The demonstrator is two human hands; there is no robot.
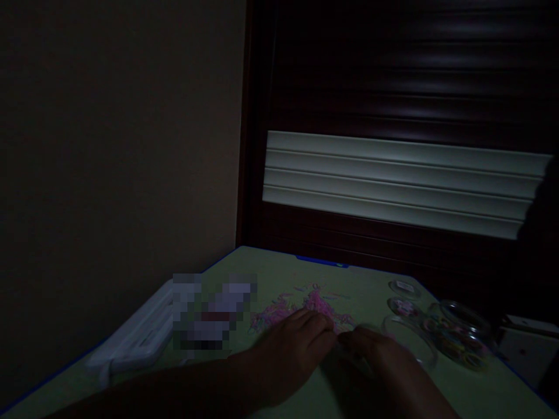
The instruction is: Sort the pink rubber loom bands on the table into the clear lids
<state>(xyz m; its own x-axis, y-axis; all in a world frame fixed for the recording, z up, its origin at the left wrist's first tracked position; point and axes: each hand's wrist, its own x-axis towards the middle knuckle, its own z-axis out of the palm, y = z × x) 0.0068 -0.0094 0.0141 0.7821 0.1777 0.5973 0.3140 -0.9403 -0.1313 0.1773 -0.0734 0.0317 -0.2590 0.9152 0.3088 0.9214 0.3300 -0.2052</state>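
A loose pile of tiny pink and multicoloured elastic bands [318, 301] lies on the pale green table in the dim light. My left hand [299, 340] is at the pile's near edge, its fingers curled and pressed together, and whatever they grip is hidden. Close beside it, my right hand [375, 344] has its fingers bent inward, almost touching the left fingertips. Something clear shows faintly under the right hand, too dark to name. To the right of that hand is a round clear plastic ring or lid [430, 348], partly covered.
A clear jar [465, 334] with coloured hair ties lies at the right, near small round clear containers [404, 287]. At the left are a white power strip [135, 331] and a pixelated object [218, 314]. A wall and dark slatted door border the table [271, 262].
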